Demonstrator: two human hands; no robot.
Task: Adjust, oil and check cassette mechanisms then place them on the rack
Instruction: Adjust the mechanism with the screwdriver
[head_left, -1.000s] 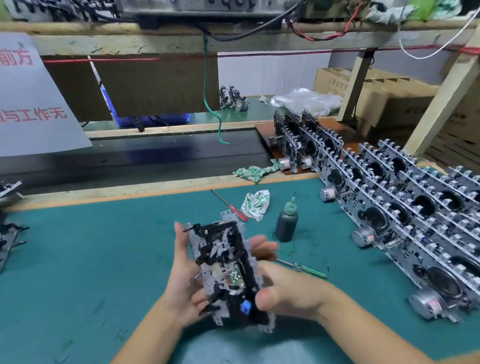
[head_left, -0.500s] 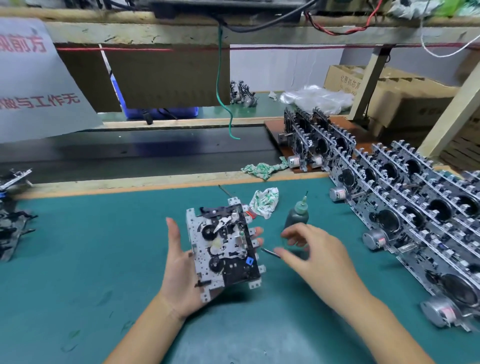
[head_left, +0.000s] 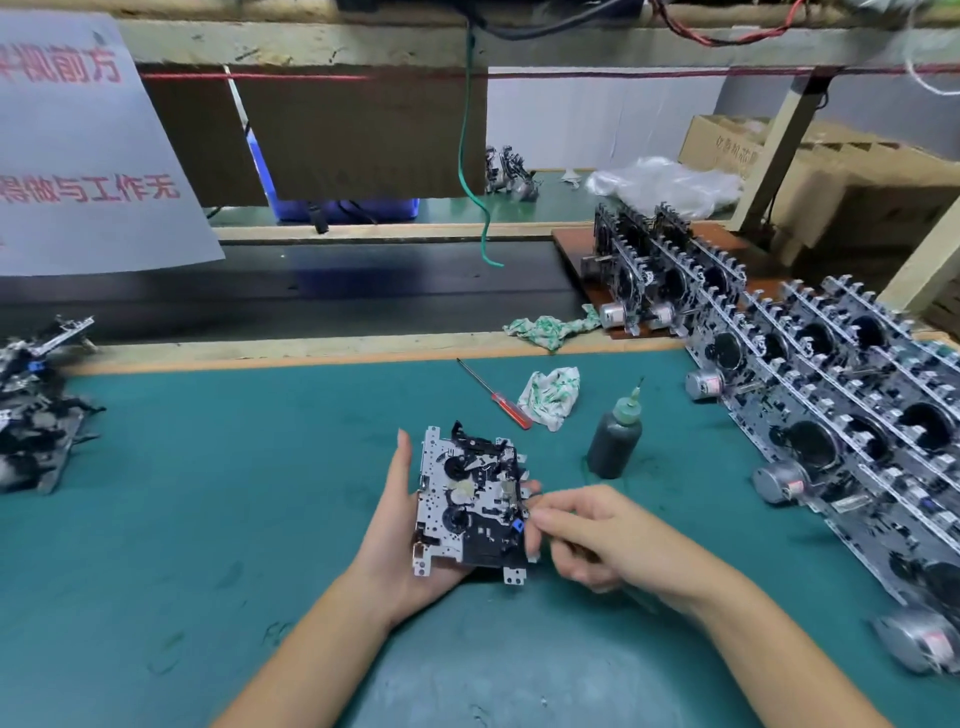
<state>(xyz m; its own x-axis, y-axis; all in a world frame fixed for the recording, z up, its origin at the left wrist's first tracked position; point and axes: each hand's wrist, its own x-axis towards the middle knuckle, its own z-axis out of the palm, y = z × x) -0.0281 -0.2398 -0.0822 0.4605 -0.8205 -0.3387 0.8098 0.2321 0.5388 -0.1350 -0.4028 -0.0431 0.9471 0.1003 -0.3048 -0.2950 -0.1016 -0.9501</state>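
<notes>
Now the cassette mechanism (head_left: 470, 501) is cradled in the left hand (head_left: 400, 525), while a screwdriver, just picked up, is pinched by the right hand (head_left: 597, 535) for adjusting.

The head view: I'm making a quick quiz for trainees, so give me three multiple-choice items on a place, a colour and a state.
1. Where is the oil bottle?
A. On the green mat
B. On the rack
C. In a hand

2. What colour is the handle of the screwdriver by the rag?
A. Blue
B. Red
C. Yellow

3. How is the cassette mechanism held?
A. Lying on the mat
B. Cradled in the left hand
C. Gripped by both hands

Answers: 1 A, it stands free on the mat; 2 B, the handle is red; 3 B, the right hand only reaches its edge.
</notes>
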